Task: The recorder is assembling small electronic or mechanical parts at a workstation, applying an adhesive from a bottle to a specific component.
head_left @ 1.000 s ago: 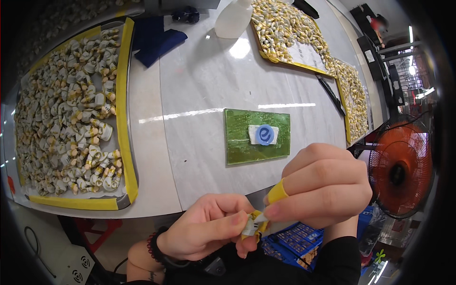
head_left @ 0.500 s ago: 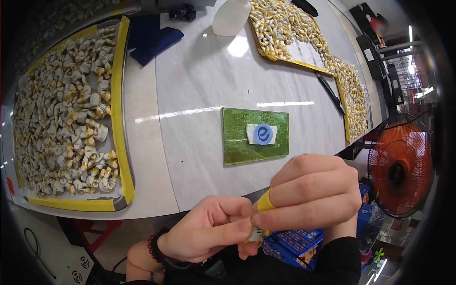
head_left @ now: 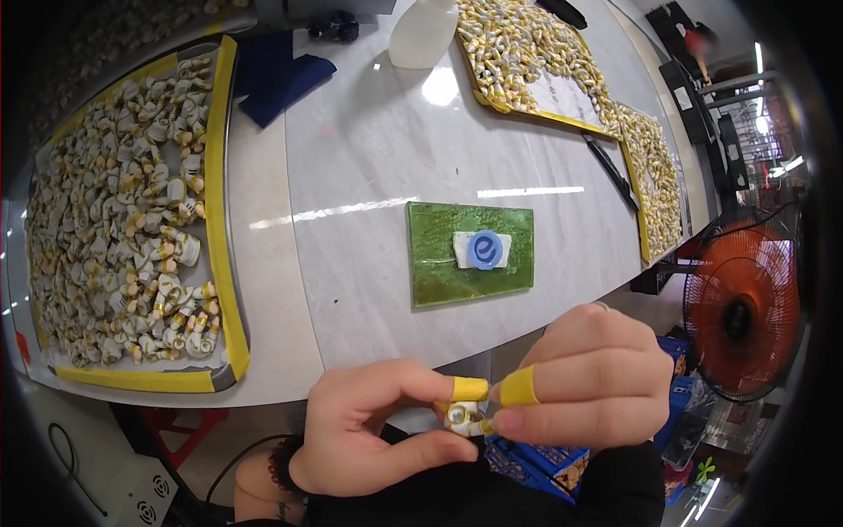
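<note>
Near the table's front edge my left hand (head_left: 360,430) pinches a small white figurine part (head_left: 460,418) between index finger and thumb. A gold-rimmed round opening in the part faces up. From the other side my right hand (head_left: 597,386) is closed, with thumb and index finger on the part's narrow gold-banded end. Yellow tape wraps an index fingertip on each hand. Beyond my hands, a green pad (head_left: 470,290) lies on the table, bearing a white block (head_left: 462,249) with a round blue piece (head_left: 485,251) on top.
A yellow-edged tray (head_left: 230,176) of similar parts stands at left. Two trays at the far right, a nearer one (head_left: 644,211) and a farther one (head_left: 527,111), hold many small yellow-and-white pieces. A black pen (head_left: 612,171), white bottle (head_left: 421,39), blue cloth (head_left: 285,92) and orange fan (head_left: 742,307) are around.
My left fingers have opened out around the part, which has turned so its round opening shows. My right hand has shifted slightly, and its taped finger now shows more.
</note>
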Demonstrator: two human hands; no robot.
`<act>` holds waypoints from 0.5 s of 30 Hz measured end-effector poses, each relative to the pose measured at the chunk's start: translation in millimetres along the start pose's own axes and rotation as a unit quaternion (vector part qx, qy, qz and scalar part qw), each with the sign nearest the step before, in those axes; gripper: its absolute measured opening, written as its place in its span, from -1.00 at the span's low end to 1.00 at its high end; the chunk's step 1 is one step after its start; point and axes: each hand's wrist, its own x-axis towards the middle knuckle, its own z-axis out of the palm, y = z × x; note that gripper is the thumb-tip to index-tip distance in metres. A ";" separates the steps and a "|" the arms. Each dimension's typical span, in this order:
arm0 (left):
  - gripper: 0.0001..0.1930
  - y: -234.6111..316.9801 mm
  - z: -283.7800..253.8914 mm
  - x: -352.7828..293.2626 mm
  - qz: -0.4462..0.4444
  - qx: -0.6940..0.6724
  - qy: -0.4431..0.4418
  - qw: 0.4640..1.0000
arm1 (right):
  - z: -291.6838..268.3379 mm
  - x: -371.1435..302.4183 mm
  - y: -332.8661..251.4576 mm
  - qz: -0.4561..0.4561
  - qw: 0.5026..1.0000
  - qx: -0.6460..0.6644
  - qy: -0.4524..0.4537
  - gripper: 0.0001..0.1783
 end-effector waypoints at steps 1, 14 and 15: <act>-0.71 0.6 -1.9 0.6 0.019 0.080 -0.006 0.997 | 0.7 -2.1 -0.7 -0.020 1.000 -0.021 0.007 -0.90; -0.59 5.2 5.3 -2.3 -0.033 0.075 0.099 0.992 | -82.7 -30.8 -2.8 0.175 0.733 -0.523 0.398 -0.73; -0.59 5.7 2.2 -3.0 -0.032 0.075 0.099 0.992 | -120.0 -37.3 8.5 0.199 0.851 -0.384 0.299 -0.75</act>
